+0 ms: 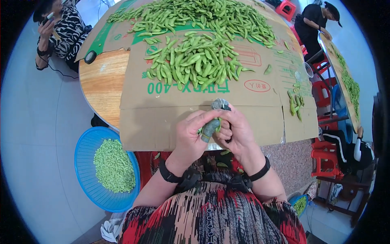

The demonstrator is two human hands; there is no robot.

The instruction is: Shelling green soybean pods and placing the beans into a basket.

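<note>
Both my hands are together above the near edge of the cardboard (150,124), with their fingers curled and touching. My left hand (191,132) pinches a green soybean pod (218,125), partly hidden by the fingers. Closed against it from the other side, my right hand (241,132) grips the same pod. Worn grey coverings (210,128) wrap some fingertips. Just beyond the hands lies a small heap of green soybean pods (195,61). A larger pod pile (219,18) spreads behind it. Several darker pods (295,103) lie to the right.
At lower left, a blue basket (83,183) holds shelled green beans (113,166). A black round object (90,57) rests on the wooden table (99,85). People sit at far left and right, beside red stools (325,162) and another table of greens (345,81).
</note>
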